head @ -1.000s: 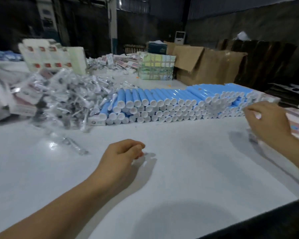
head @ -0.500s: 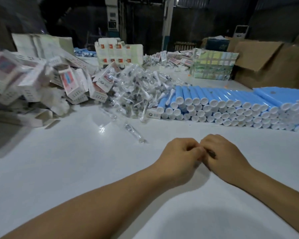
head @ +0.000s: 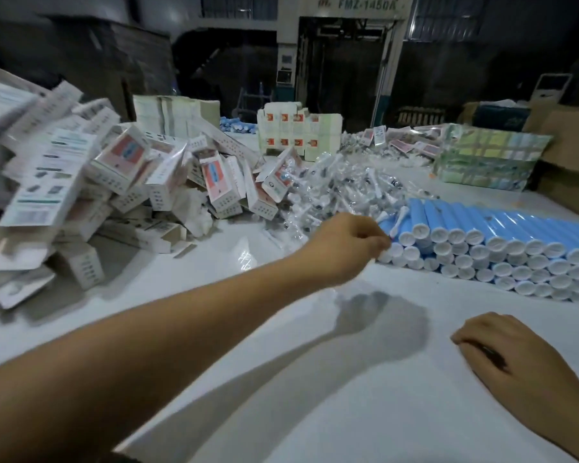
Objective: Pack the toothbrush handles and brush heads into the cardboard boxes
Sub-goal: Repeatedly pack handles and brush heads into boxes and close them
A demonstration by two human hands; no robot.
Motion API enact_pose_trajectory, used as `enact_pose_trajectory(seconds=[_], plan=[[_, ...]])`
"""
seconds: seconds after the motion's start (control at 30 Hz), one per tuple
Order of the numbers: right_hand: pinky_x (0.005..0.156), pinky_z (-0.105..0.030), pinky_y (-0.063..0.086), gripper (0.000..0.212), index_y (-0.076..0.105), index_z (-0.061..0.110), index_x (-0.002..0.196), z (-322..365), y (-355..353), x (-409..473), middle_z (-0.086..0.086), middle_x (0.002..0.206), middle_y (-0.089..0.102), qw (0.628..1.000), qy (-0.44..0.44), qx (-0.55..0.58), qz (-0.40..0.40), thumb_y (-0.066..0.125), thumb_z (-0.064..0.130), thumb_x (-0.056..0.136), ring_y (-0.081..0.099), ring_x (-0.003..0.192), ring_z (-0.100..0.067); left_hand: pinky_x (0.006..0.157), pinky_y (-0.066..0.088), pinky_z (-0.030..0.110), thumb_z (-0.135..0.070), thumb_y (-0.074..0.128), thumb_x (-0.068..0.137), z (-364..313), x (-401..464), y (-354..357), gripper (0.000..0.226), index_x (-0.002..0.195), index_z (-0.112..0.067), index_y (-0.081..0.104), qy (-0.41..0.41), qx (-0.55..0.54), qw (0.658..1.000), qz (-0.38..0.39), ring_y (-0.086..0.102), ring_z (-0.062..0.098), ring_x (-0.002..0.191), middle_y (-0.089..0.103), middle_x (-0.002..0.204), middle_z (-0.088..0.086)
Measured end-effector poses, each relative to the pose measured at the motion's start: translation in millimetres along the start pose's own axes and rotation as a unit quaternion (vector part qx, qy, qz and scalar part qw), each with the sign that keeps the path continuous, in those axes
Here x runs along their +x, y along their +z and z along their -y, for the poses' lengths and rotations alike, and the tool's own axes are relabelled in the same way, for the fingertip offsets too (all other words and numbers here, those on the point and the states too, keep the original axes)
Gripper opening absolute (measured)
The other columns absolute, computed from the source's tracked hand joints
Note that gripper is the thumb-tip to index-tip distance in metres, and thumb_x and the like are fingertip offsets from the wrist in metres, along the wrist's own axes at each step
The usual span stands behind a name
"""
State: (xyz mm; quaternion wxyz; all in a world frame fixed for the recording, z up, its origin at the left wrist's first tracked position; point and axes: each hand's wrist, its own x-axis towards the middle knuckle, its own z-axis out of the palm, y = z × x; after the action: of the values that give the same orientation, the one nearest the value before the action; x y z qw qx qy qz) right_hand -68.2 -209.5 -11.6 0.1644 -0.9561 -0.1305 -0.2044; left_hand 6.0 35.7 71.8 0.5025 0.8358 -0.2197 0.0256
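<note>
Update: reaching out with the left hand (head: 351, 242) now, away from the right hand (head: 508, 359), after having both pressed together mid-worktop (head: 281, 379) half a second ago. Landing at the near left end of the stacked blue toothbrush handles (head: 502, 248), curling the fingers (head: 380, 243) against one of the white caps in the lower rows. Not able to tell yet whether actually pinching a handle or just touching it.

Keeping the right hand parked low on the worktop, knuckles up, fingers curled under. Not able to tell if hiding anything in there either.

Also looking further left than before, so seeing way more of the heap of cardboard boxes (head: 121, 175), with the pile of wrapped brush heads (head: 341, 185) lying between boxes and handles.

Guessing at the start of a fresh pack cycle: grabbing a handle first, then needing a brush head and a box. Nothing visibly going into a box yet.
</note>
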Motion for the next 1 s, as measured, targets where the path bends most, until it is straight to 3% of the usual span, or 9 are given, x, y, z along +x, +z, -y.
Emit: enact_pose_trajectory(seconds=[0.17, 0.27, 0.37, 0.47, 0.6, 0.67, 0.73, 0.87, 1.0], plan=[[0.07, -0.014, 0.038, 0.033, 0.068, 0.028, 0.077, 0.4, 1.6, 3.0, 0.019, 0.081, 0.059, 1.0, 0.011, 0.011, -0.006, 0.076, -0.003, 0.071, 0.052, 0.084, -0.005, 0.045, 0.044, 0.01, -0.017, 0.047, 0.099, 31.0, 49.8, -91.0, 0.021, 0.105, -0.008, 0.064, -0.032, 0.105, 0.981, -0.157, 0.055, 0.006, 0.06, 0.064, 0.09, 0.0], [0.066, -0.014, 0.039, 0.037, 0.07, 0.023, 0.071, 1.4, 4.5, 6.9, 0.015, 0.075, 0.059, 0.999, -0.014, -0.022, -0.023, 0.083, -0.009, 0.058, 0.047, 0.077, -0.001, 0.047, 0.042, 0.019, -0.012, 0.044, 0.098, 60.8, 93.3, -133.5, 0.022, 0.1, -0.004, 0.063, -0.101, 0.181, 0.951, -0.227, 0.053, 0.013, 0.064, 0.064, 0.096, 0.009], [0.063, -0.014, 0.04, 0.027, 0.07, 0.023, 0.069, -0.6, 3.6, 9.4, 0.018, 0.074, 0.054, 0.999, -0.032, -0.024, -0.037, 0.079, -0.003, 0.065, 0.046, 0.074, 0.001, 0.05, 0.035, 0.026, -0.017, 0.048, 0.096, 85.5, 131.9, -151.4, 0.019, 0.089, -0.002, 0.056, -0.171, 0.256, 0.928, -0.211, 0.047, 0.016, 0.063, 0.059, 0.088, 0.012], [0.062, -0.012, 0.041, 0.016, 0.069, 0.025, 0.068, 1.0, 1.4, 9.8, 0.017, 0.08, 0.051, 0.998, -0.044, -0.013, -0.051, 0.066, 0.01, 0.062, 0.047, 0.073, 0.004, 0.046, 0.031, 0.026, -0.032, 0.049, 0.097, 104.4, 161.5, -146.7, 0.032, 0.079, -0.005, 0.052, -0.183, 0.29, 0.921, -0.185, 0.048, 0.015, 0.059, 0.053, 0.072, 0.006], [0.066, -0.006, 0.039, 0.016, 0.069, 0.026, 0.068, 2.3, 2.5, 10.4, 0.018, 0.079, 0.051, 0.998, -0.033, -0.005, -0.054, 0.065, 0.011, 0.061, 0.049, 0.075, 0.004, 0.036, 0.038, 0.019, -0.054, 0.054, 0.09, 121.5, 183.0, -131.7, 0.048, 0.074, -0.009, 0.055, -0.203, 0.279, 0.924, -0.163, 0.057, 0.015, 0.036, 0.058, 0.058, 0.005], [0.066, -0.005, 0.038, 0.014, 0.07, 0.023, 0.068, 2.0, 2.9, 11.3, 0.016, 0.082, 0.051, 0.998, -0.038, -0.015, -0.054, 0.066, 0.011, 0.061, 0.048, 0.074, 0.003, 0.034, 0.044, 0.024, -0.033, 0.066, 0.086, 124.4, 188.6, -127.8, 0.031, 0.079, -0.005, 0.056, -0.232, 0.281, 0.92, -0.147, 0.06, 0.02, 0.035, 0.062, 0.06, 0.01], [0.066, -0.006, 0.038, 0.013, 0.07, 0.022, 0.068, 2.3, 2.8, 11.9, 0.016, 0.084, 0.05, 0.998, -0.034, -0.022, -0.053, 0.066, 0.012, 0.062, 0.048, 0.074, 0.003, 0.036, 0.044, 0.028, -0.011, 0.063, 0.086, 124.5, 191.9, -123.1, 0.017, 0.079, -0.002, 0.05, -0.247, 0.286, 0.915, -0.142, 0.061, 0.026, 0.043, 0.063, 0.073, 0.017], [0.065, -0.008, 0.04, 0.013, 0.07, 0.024, 0.069, 1.2, 2.1, 11.3, 0.016, 0.081, 0.052, 0.998, -0.036, -0.019, -0.05, 0.065, 0.013, 0.064, 0.05, 0.075, 0.003, 0.047, 0.046, 0.031, -0.013, 0.057, 0.089, 125.5, 195.4, -118.8, 0.019, 0.077, -0.006, 0.043, -0.217, 0.26, 0.92, -0.196, 0.056, 0.025, 0.061, 0.053, 0.075, 0.011], [0.064, -0.009, 0.04, 0.017, 0.069, 0.025, 0.07, 2.9, 2.6, 10.1, 0.012, 0.073, 0.058, 0.998, -0.042, -0.02, -0.052, 0.069, 0.008, 0.067, 0.049, 0.076, 0.003, 0.045, 0.041, 0.03, -0.015, 0.064, 0.085, 113.1, 178.8, -135.1, 0.029, 0.109, -0.008, 0.05, -0.233, 0.158, 0.932, -0.229, 0.057, 0.022, 0.07, 0.053, 0.082, 0.008]])
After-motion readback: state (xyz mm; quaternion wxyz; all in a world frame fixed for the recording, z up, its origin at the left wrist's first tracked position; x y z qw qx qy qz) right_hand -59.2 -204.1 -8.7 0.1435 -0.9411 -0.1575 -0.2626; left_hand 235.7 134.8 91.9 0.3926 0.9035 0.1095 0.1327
